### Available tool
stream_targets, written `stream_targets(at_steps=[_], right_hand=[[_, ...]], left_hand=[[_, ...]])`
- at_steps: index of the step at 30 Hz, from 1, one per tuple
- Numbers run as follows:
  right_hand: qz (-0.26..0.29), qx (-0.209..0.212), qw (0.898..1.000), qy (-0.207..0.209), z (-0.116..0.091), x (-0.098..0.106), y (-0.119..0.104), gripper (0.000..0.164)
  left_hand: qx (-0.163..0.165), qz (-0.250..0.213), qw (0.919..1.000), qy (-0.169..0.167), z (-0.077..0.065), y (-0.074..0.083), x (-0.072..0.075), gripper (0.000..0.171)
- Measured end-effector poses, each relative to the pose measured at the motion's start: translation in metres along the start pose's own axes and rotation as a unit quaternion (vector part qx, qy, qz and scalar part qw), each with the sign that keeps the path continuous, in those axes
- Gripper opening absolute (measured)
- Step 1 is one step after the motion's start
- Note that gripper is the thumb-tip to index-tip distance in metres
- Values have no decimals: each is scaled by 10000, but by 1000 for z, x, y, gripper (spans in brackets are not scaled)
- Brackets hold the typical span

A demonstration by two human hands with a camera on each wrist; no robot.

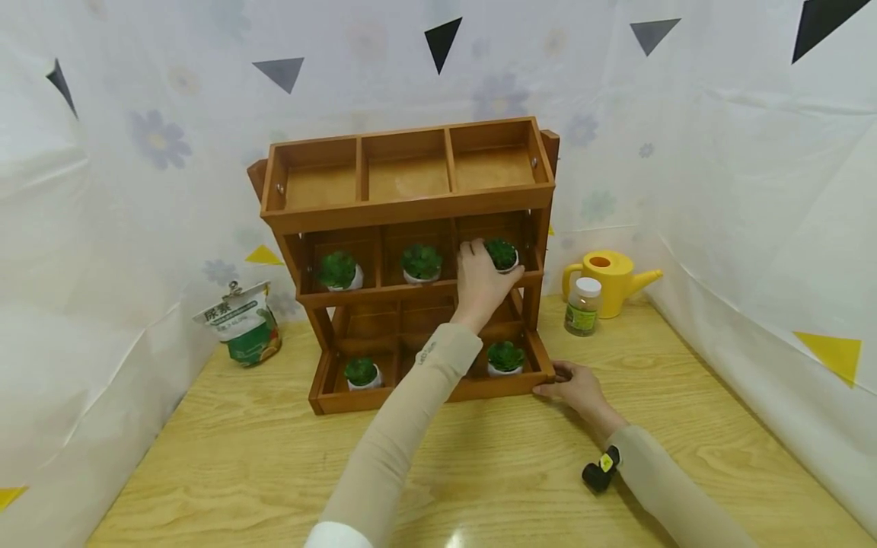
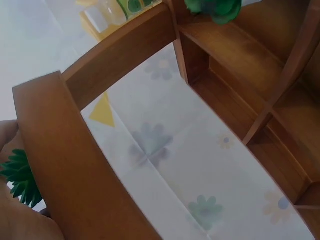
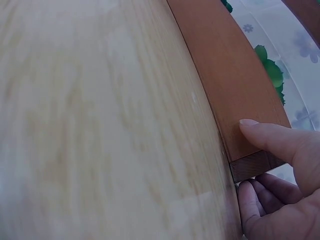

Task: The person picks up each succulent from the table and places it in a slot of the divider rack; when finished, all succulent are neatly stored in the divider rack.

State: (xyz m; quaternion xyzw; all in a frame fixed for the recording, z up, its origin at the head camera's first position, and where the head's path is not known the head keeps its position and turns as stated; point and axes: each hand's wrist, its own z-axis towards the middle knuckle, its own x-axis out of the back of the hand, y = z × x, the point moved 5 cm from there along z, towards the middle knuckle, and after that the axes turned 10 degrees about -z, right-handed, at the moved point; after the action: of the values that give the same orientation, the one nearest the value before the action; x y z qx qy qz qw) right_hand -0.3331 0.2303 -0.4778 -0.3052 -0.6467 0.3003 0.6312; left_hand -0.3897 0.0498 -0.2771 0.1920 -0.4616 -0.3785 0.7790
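Observation:
A brown wooden three-tier plant stand (image 1: 407,217) stands on the table. My left hand (image 1: 479,281) grips a small green succulent in a white pot (image 1: 503,257) at the middle tier's right compartment; in the left wrist view that succulent (image 2: 22,177) is partly hidden behind a board. My right hand (image 1: 578,392) holds the stand's lower right front corner. The right wrist view has the thumb (image 3: 265,134) on the front board (image 3: 240,75) and the other fingers curled at its end. Potted succulents also sit in the middle tier's left (image 1: 340,270) and centre (image 1: 421,262) compartments.
Bottom-tier succulents sit at left (image 1: 363,373) and right (image 1: 505,358); the left forearm hides part of its centre. A clipped green-and-white bag (image 1: 250,327) stands left of the stand. To the right are a lidded jar (image 1: 582,308) and a yellow watering can (image 1: 613,281).

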Motion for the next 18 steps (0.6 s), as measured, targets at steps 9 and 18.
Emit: stream_targets(at_steps=[9, 18], right_hand=[[31, 18, 10000, 50, -1, -3, -3, 75], [27, 42, 10000, 15, -3, -2, -6, 75]], left_hand=[[-591, -4, 9982, -69, -26, -9, 4, 87], [-1082, 472, 9911, -620, -74, -21, 18, 87]])
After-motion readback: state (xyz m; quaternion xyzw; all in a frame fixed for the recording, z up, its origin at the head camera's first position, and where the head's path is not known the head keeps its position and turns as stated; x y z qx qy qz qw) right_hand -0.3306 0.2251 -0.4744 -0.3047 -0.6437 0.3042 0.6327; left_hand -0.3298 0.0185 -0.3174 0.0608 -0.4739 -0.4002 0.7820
